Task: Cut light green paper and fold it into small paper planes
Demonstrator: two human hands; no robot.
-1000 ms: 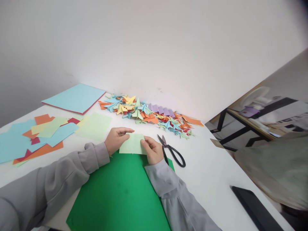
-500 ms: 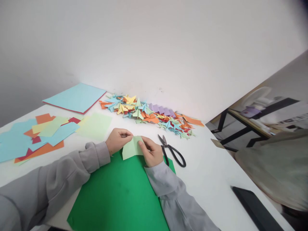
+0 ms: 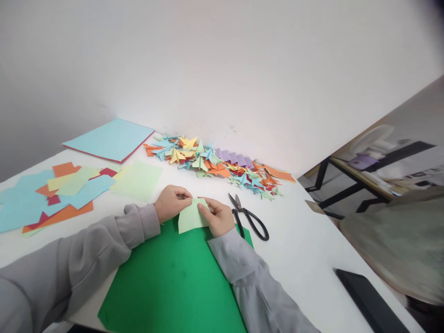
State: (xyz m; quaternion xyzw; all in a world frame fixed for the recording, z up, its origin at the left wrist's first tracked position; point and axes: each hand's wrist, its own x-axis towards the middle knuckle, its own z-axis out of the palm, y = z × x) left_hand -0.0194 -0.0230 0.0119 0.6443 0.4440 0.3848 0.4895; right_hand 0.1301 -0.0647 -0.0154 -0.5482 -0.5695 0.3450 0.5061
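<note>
A small light green paper (image 3: 190, 218) with a crease down its middle is held between both hands above a large green sheet (image 3: 173, 277). My left hand (image 3: 173, 202) pinches its upper left edge. My right hand (image 3: 219, 216) grips the upper right part, thumb on top and fingers behind the paper. Black-handled scissors (image 3: 248, 216) lie partly open just right of my right hand. Behind the hands is a long heap of folded paper pieces (image 3: 211, 164) in many colours.
Loose coloured papers (image 3: 76, 185) overlap at the left. A blue sheet stack (image 3: 109, 138) lies against the wall. Near the right edge of the white table (image 3: 298, 249) is a black flat object (image 3: 371, 298). Beyond it stands a black-framed table (image 3: 357, 175).
The light green paper is opened flatter, with its right part turned more toward the camera. My right hand has shifted slightly at its edge; my left hand keeps its pinch.
</note>
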